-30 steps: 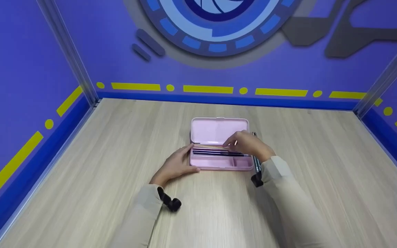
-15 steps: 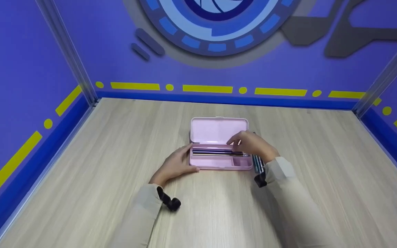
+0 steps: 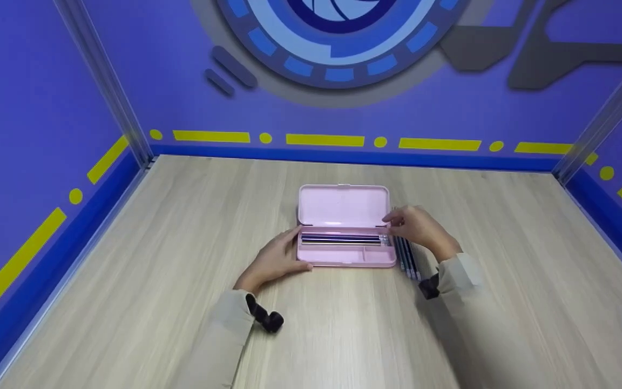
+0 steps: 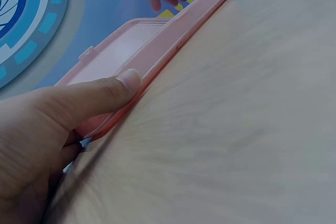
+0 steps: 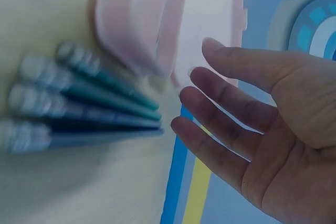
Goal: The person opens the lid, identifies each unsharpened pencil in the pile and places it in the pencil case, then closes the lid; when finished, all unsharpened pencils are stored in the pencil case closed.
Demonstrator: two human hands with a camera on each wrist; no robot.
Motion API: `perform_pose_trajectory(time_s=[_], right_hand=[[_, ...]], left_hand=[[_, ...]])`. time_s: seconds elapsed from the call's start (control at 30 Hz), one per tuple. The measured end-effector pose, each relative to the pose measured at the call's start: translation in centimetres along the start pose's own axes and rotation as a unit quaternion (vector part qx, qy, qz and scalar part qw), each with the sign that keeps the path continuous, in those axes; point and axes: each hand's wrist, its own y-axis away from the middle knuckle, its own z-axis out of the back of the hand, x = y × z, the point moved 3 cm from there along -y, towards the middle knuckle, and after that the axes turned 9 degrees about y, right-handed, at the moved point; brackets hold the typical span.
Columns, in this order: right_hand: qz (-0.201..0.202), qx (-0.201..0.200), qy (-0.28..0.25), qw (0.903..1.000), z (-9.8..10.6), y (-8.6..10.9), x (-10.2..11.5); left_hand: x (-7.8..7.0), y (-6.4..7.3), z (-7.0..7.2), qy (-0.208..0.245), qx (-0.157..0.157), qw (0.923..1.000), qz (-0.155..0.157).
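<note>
A pink plastic pencil case (image 3: 332, 254) lies with its lid raised at the back. Several dark pencils (image 3: 340, 239) fill its long rear compartment, their eraser ends at the right. My left hand (image 3: 273, 259) holds the case's left end, and in the left wrist view the thumb (image 4: 128, 80) presses on its front wall. Near the right end is my right hand (image 3: 421, 229); the right wrist view shows its fingers (image 5: 210, 150) spread and nothing held. Below it, more pencils (image 3: 407, 260) lie side by side on the table, erasers toward me, partly hidden by the hand.
The wooden table (image 3: 208, 216) is bordered by a blue back wall (image 3: 338, 154) and side walls with yellow dashes. A small divided compartment sits at the case's front right. Black camera mounts (image 3: 272, 321) are strapped at both wrists.
My right hand has moved right, from over the pencils in the case to beyond its right edge, uncovering their eraser ends. My left hand has stayed in place.
</note>
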Motion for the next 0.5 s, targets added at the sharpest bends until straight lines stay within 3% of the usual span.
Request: perform_pose_trajectory(time_s=[0.27,0.5], right_hand=[[-0.038,-0.011,-0.016,0.9991,0.3,1.1,-2.5],[-0.094,0.025,-0.041,0.9944,0.1,1.5,-3.9]], left_hand=[[0.0,0.1,-0.1,0.007,0.0,1.0,0.005],[0.1,0.0,0.0,0.009,0.002,1.0,0.001]])
